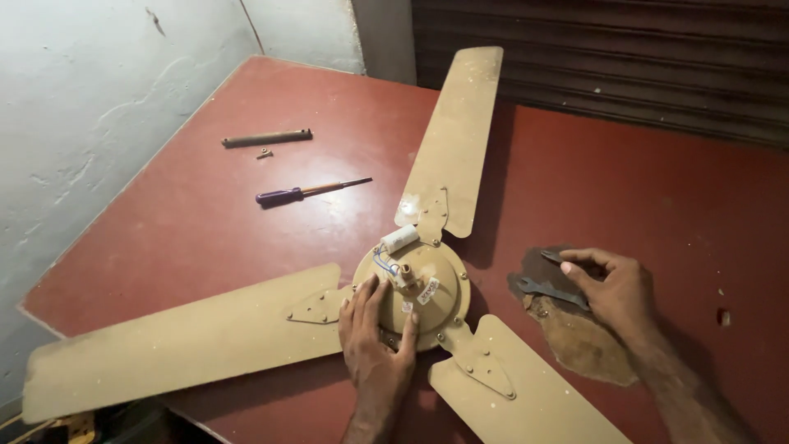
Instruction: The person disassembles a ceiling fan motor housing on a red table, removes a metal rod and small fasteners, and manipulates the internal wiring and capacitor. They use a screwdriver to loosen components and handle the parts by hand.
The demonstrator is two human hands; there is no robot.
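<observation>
A beige ceiling fan (427,288) is lying flat on a dark red tabletop (205,222), its three blades spreading out: one is pointing away toward the far edge, one is reaching to the left and hanging past the near edge, and one is running toward the lower right. The round motor housing (440,300) is sitting in the middle, with a small white cylinder (400,238) and blue wires (383,263) lying on top of it beside the short central stub.

The left hand (374,341) is resting on the near left side of the motor housing, palm down, fingers spread and pressing on the casing. Its grip is wide and is closing around nothing; it is only lying against the housing.

The right hand (616,288) is reaching over a worn patch (575,337) where the red surface is peeling, to the right of the fan and apart from it. Its fingertips are touching a small grey wrench (552,290) that is lying flat on that patch. The fingers are curling lightly over the tool, but I cannot tell whether they are actually pinching it or only touching it.

Farther back on the left, well apart from both hands, a screwdriver (308,191) with a purple handle is lying on the tabletop. Beyond it a short metal rod (267,138) is lying with a small nut (264,153) just beside it. A pale plastered wall (90,99) is running along the left side, and a dark ribbed shutter (616,57) is standing behind the far edge.
</observation>
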